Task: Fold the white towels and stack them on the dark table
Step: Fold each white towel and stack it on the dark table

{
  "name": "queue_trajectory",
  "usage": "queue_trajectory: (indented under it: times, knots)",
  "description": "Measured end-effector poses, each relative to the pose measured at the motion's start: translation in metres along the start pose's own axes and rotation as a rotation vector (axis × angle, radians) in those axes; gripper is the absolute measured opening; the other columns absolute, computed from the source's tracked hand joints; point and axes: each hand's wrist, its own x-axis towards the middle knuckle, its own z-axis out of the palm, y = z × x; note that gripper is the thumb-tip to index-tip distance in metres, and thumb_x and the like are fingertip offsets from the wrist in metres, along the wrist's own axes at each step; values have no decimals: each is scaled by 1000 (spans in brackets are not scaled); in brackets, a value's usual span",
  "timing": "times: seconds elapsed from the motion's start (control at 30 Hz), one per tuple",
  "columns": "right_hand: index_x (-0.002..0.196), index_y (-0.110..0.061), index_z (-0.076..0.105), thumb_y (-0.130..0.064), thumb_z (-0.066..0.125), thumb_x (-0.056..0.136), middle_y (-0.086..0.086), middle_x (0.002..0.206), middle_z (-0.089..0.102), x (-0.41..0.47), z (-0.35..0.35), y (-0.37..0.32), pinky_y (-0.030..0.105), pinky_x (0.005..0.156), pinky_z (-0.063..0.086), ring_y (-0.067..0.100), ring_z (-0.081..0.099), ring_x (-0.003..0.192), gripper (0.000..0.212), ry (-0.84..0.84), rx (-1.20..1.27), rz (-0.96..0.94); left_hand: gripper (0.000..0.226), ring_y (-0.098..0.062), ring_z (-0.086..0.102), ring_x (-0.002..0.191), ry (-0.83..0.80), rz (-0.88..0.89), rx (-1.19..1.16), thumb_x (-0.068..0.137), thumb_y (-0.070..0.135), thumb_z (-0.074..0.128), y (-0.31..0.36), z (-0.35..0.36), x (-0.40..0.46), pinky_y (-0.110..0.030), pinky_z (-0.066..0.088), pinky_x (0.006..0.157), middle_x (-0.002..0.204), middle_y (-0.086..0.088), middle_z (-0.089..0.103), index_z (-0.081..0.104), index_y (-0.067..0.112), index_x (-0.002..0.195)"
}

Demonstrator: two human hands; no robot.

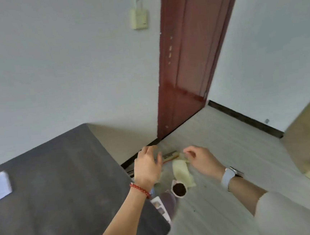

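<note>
Here the right hand (pixel 201 160) pinches a pale towel (pixel 182 173); the left hand's (pixel 148 164) grip hangs released.

Two bare forearms, red beaded bracelet (pixel 139 190) round the wrist of the left hand (pixel 147 167), pale grey-banded smartwatch (pixel 229 176) on the wrist of the right hand (pixel 201 160), light off-white sleeves (pixel 282 216) with raw, frayed edges near the elbows

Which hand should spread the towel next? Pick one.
Right. The right hand already pinches the hanging towel at its top edge, while the left hand is open beside it and holds nothing.
</note>
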Motion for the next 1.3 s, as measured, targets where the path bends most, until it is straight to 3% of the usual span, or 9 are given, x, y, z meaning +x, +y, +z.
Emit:
queue_trajectory:
  times: [0.27, 0.57, 0.83, 1.07, 1.2, 1.3]
  knots:
    - [108, -14, 63, -13, 47, 93, 0, 90, 62, -191, -204, 233, 20, 72, 38, 20, 58, 83, 22, 416, 66, 518, 33, -21, 56, 109, -400, 488, -163, 93, 24, 49, 290, 209, -55, -35, 43, 95, 118, -6, 60, 56, 12, 123]
    - [111, -14, 63, -13, 46, 92, 3, 105, 66, -339, -322, 398, 25, 77, 45, 21, 62, 89, 25, 713, 111, 909, 29, -19, 53, 109, -734, 836, -171, 94, 24, 47, 502, 387, -128, -32, 43, 92, 118, -4, 58, 57, 12, 119]
    - [114, -9, 62, -10, 44, 93, 7, 112, 66, -351, -480, 560, 15, 71, 33, 23, 60, 102, 27, 795, 41, 998, 29, -19, 54, 107, -810, 994, -186, 94, 24, 46, 709, 550, -109, -34, 45, 91, 116, -5, 59, 57, 13, 119]
    - [111, -10, 63, -10, 43, 93, 7, 102, 67, -381, -601, 690, 16, 62, 30, 16, 52, 77, 28, 937, 55, 1060, 27, -21, 55, 105, -855, 1112, -215, 93, 24, 47, 878, 673, -126, -34, 46, 87, 112, -4, 61, 59, 13, 116]
    - [112, -12, 63, -11, 45, 92, 5, 108, 67, -412, -649, 789, 14, 69, 32, 22, 59, 99, 27, 954, 62, 1120, 26, -19, 56, 103, -889, 1128, -226, 93, 23, 48, 945, 762, -150, -32, 46, 86, 112, -2, 61, 59, 15, 115]
    - [112, -14, 63, -11, 45, 92, 4, 105, 68, -432, -686, 869, 16, 70, 36, 17, 60, 91, 27, 917, 94, 1126, 25, -16, 56, 101, -908, 1066, -220, 93, 23, 49, 989, 830, -160, -28, 46, 83, 111, 0, 61, 59, 16, 115]
